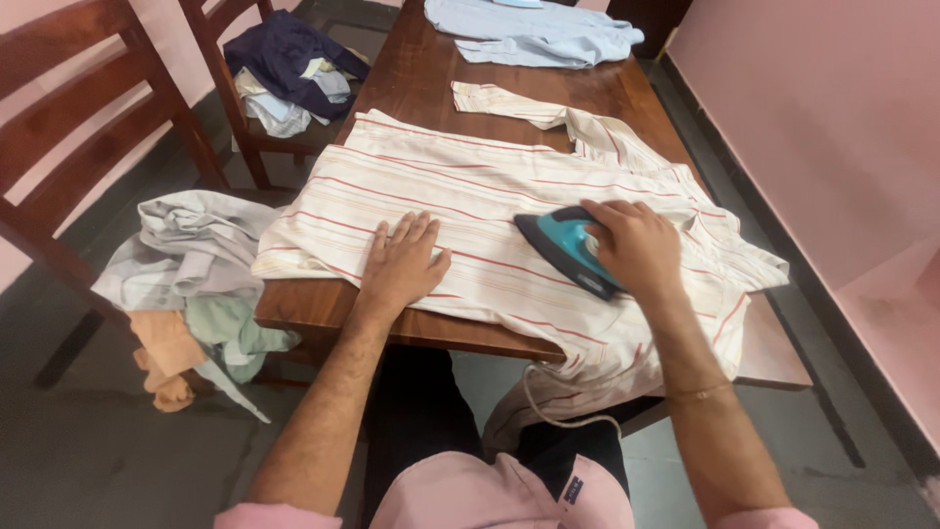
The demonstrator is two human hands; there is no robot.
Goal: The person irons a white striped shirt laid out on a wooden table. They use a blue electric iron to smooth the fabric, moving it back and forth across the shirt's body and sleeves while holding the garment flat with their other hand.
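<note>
I see the striped shirt (pixel 490 196) spread flat across the table (pixel 411 69), filling the middle of the frame, its lower edge hanging off the near side. My right hand (pixel 636 245) is closed around the teal iron (pixel 568 250), right of centre, soleplate down on the cloth. My left hand (pixel 401 260) lies open and flat on the shirt just left of the iron, fingers spread, holding nothing.

My worry is the gap between them — the iron's tip points toward the left hand, so a quick stroke that way could burn the fingers. Resting the iron in one spot could scorch the fabric. The cord (pixel 548 407) loops below the table edge at the lower centre and could snag. Pressing over a crease would set it in.
</note>
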